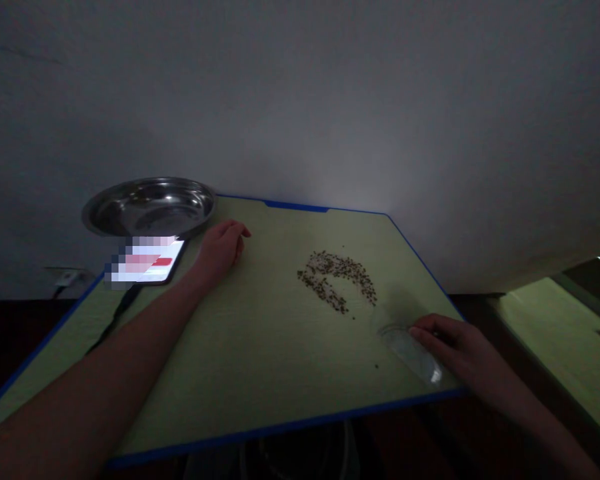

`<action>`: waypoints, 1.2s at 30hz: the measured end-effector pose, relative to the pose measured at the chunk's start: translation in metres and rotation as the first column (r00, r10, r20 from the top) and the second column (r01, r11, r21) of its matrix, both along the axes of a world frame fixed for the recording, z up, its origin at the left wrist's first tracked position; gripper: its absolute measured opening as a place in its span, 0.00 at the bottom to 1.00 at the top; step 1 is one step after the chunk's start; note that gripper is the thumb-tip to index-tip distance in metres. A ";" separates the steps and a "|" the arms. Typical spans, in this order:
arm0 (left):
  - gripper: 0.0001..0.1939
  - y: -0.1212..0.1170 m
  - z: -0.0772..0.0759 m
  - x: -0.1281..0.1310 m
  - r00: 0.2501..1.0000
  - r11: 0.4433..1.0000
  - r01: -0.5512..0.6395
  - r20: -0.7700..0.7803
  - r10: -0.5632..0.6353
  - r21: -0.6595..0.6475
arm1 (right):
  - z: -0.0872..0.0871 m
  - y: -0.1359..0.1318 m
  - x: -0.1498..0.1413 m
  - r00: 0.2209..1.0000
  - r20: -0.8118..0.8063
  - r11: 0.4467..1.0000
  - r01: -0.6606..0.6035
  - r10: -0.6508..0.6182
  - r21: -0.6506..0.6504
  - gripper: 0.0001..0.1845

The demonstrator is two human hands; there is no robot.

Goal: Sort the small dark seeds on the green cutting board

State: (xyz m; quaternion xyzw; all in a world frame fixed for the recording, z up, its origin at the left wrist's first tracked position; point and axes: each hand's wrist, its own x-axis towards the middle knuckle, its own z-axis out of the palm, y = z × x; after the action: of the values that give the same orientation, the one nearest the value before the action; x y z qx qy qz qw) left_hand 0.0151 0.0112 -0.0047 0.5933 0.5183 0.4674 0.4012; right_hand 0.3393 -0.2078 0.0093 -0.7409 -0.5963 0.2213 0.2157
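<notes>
Left hand half-curled — right hand pinched

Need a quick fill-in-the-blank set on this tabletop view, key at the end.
The table has ____ edging. The lit phone lies to the ____ of the scattered dark bits. The clear plastic item is held by the person's ____ hand.

Missing words: blue; left; right

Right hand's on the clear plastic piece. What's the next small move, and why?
I'd probably bring the left hand to the dark bits and nudge the stray bit on their near side back in. It lies just apart from them; the right hand is pinching the plastic piece, while the left rests by the phone.
</notes>
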 end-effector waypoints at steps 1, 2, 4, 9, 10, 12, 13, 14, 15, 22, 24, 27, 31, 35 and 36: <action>0.10 0.001 -0.001 0.000 1.000 1.000 -0.001 0.007 0.001 0.001 | -0.005 -0.002 -0.003 1.000 -0.012 1.000 -0.006 0.006 -0.017 0.18; 0.09 0.001 -0.002 0.000 1.000 1.000 -0.002 0.008 0.002 0.003 | -0.009 -0.004 -0.008 1.000 -0.023 0.999 -0.012 0.012 -0.030 0.18; 0.09 0.001 -0.002 -0.001 1.000 1.000 -0.010 -0.001 0.010 0.009 | -0.017 -0.007 -0.021 0.999 -0.043 0.998 -0.030 0.028 -0.048 0.18; 0.09 -0.002 0.000 -0.001 1.000 1.000 -0.011 -0.012 0.011 0.003 | -0.021 -0.012 -0.052 0.992 -0.087 0.993 -0.099 0.093 -0.063 0.15; 0.09 -0.003 0.001 -0.001 1.000 1.000 -0.012 -0.015 0.012 0.005 | -0.021 -0.013 -0.057 0.990 -0.093 0.992 -0.107 0.102 -0.060 0.15; 0.09 -0.004 0.001 -0.001 1.000 1.000 -0.007 -0.028 0.008 0.010 | -0.020 -0.013 -0.068 0.989 -0.097 0.992 -0.117 0.112 -0.047 0.15; 0.10 -0.004 0.001 -0.001 0.999 1.000 -0.004 -0.035 0.005 0.012 | -0.020 -0.013 -0.073 0.989 -0.099 0.992 -0.118 0.114 -0.043 0.15; 0.10 -0.004 0.001 -0.001 0.999 1.000 -0.002 -0.039 0.003 0.016 | -0.020 -0.013 -0.079 0.988 -0.106 0.992 -0.119 0.114 -0.042 0.15; 0.10 -0.004 0.001 -0.001 0.999 1.000 0.001 -0.043 0.000 0.020 | -0.020 -0.013 -0.084 0.986 -0.118 0.992 -0.120 0.114 -0.043 0.15; 0.09 -0.002 -0.002 -0.002 1.000 1.000 0.012 -0.010 -0.012 0.028 | -0.018 -0.016 -0.106 0.967 -0.152 0.973 -0.217 0.205 -0.071 0.13; 0.09 -0.002 -0.002 -0.002 1.000 1.000 0.016 -0.013 -0.015 0.025 | -0.016 -0.018 -0.109 0.962 -0.129 0.964 -0.250 0.239 -0.084 0.13; 0.10 -0.003 -0.001 -0.002 1.000 1.000 0.018 -0.019 -0.018 0.023 | -0.012 -0.023 -0.108 0.948 -0.127 0.950 -0.302 0.291 -0.075 0.12; 0.09 -0.005 0.001 -0.001 1.000 1.000 0.016 -0.017 -0.015 0.026 | -0.005 -0.026 -0.100 0.955 -0.119 0.960 -0.278 0.272 -0.029 0.13; 0.09 -0.004 -0.001 -0.002 1.000 0.999 0.021 -0.017 -0.021 0.025 | 0.005 -0.018 -0.103 0.936 -0.022 0.936 -0.350 0.351 0.035 0.13; 0.09 -0.003 -0.002 -0.002 1.000 0.999 0.025 -0.011 -0.025 0.027 | 0.008 -0.013 -0.107 0.916 0.010 0.914 -0.402 0.402 0.049 0.12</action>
State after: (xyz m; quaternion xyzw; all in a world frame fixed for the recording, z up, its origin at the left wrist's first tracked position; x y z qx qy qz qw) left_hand 0.0129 0.0082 -0.0070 0.6076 0.5067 0.4660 0.3962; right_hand 0.2328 -0.2206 0.0173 -0.5968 -0.7412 0.2460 0.1842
